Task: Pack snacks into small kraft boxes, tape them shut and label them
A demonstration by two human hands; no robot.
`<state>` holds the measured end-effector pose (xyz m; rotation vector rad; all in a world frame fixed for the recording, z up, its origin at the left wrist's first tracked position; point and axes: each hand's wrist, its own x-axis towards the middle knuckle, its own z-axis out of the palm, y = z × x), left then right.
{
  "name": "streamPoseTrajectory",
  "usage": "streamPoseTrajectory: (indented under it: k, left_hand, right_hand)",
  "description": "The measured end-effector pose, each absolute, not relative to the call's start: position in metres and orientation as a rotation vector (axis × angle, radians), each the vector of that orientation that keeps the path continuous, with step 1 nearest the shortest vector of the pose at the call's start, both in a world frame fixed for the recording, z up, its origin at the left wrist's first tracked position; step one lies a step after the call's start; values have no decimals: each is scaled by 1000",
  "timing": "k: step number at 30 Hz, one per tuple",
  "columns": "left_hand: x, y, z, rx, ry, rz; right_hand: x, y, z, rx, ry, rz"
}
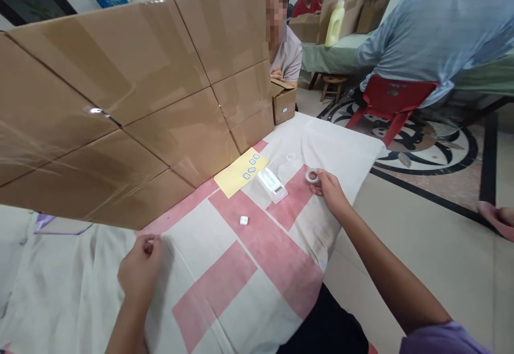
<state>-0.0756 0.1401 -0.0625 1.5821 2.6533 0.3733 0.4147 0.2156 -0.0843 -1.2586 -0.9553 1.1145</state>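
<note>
So, a grey ring (312,175), kinda like a roll of tape, is held in the right hand (317,181), over toward the right edge of the cloth-covered tabletop (212,239). The grip there is closed on it, thumb and fingertips pinched at the ring's right side, so most of the ring is left sticking out to the left, with its hole clearly seen. Whether the cloth is touched by it can't really be told.

The main thing to be noted is the white case (272,185): it's placed to the left of the ring, near but apart. Its long axis is angled from the far left to the near right, so its near end is pointed roughly toward the person's side of the tabletop. By far the nearer hand to it is the right one.

The left hand (140,265) is set well apart, low on the left, near the bottom edge of the cardboard wall (156,97). Its fingers are curled in loosely; whether anything is tucked inside can't be made out.

A little white cube (243,220) is left between the two hands, a bit closer to the right. Past the case, a yellow sheet (229,182) dotted with small rounded shapes is laid along the foot of the wall.
</note>
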Motion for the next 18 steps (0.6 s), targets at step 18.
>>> streamPoseTrajectory:
  k: [18]
  left_hand:
    - [92,159,-40,1952,1528,608]
  right_hand:
    - [344,174,-59,-803,-1364,1288]
